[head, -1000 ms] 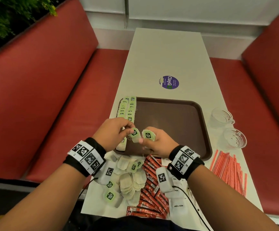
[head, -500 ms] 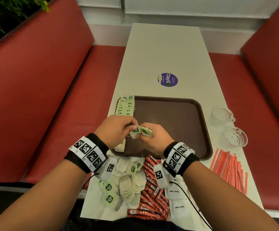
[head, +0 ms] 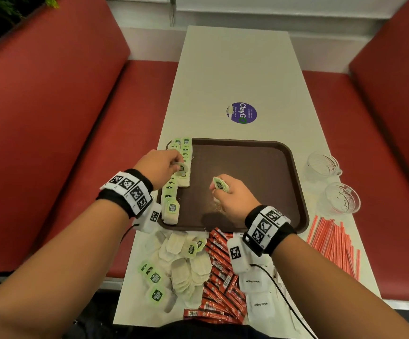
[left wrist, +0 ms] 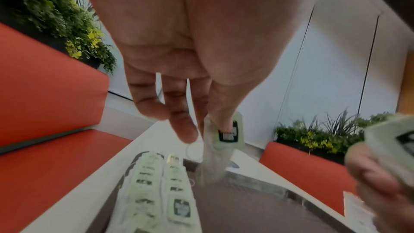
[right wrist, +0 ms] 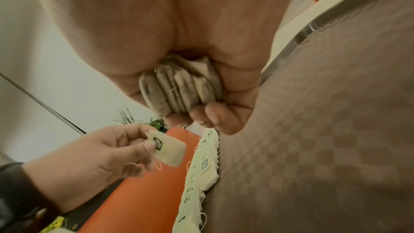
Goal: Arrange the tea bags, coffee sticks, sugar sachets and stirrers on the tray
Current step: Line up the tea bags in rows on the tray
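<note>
**Tea bags in both hands over the brown tray**

The left hand [head: 159,167] pinches a single tea bag [head: 181,168] between thumb and fingertips, just above the rows of tea bags [head: 174,189] lined along the tray's left edge. The right hand [head: 232,196] is clenched round a small stack of tea bags [right wrist: 179,93], held over the middle of the brown tray [head: 259,167], whose checkered floor is bare to the right of the rows.

The tray sits on a long pale table [head: 235,69] with a round purple sticker [head: 242,113] beyond it. Near the table's front edge lie loose tea bags [head: 181,263], red coffee sticks [head: 220,282] and white sugar sachets [head: 257,294]. Red-and-white stirrers [head: 333,245] lie in a heap right of the tray, with two glass cups [head: 330,182] just beyond them. Red padded benches [head: 51,118] flank the table, a white wall closes the far end, and green plants [left wrist: 56,15] top the bench backs.
</note>
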